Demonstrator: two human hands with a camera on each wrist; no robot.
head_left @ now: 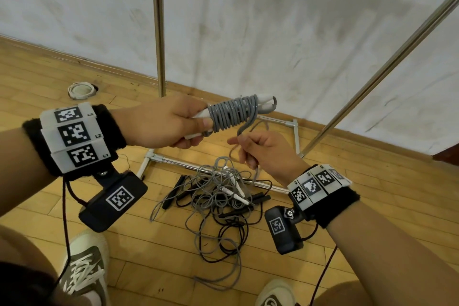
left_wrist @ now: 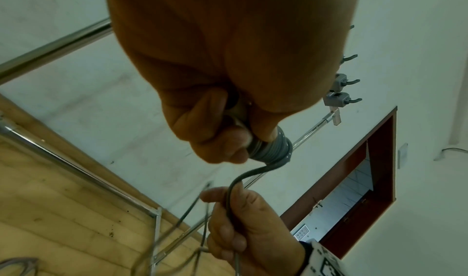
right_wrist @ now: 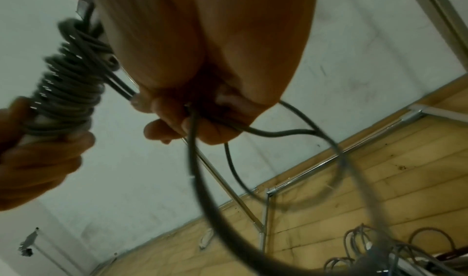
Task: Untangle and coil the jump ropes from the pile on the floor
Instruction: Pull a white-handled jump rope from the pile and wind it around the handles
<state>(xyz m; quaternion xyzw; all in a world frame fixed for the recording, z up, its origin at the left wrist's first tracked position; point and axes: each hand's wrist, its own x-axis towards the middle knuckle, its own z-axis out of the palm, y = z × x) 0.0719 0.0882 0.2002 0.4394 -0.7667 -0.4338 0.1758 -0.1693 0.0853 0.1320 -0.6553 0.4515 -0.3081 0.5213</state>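
Overhead, white handles (head_left: 263,103) bound in tight grey cord coils (head_left: 232,114) are gripped by the left hand (head_left: 161,123); the loose cord tail (head_left: 244,126) is pinched by the right hand (head_left: 267,154) above the tangled pile (head_left: 218,196) on the wooden floor (head_left: 149,251).

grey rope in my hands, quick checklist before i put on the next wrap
1. Left hand grips the white handles firmly: ok.
2. Existing grey coil sits tight, turns side by side: ok.
3. Right hand holds the loose grey strand coming off the coil: ok.
4. Slack between coil and right hand is short enough to wrap: ok.
5. Trailing end free of the pile on the floor: cannot tell, it drops toward the tangle.
6. Remaining ropes in the pile untangled: not ok.
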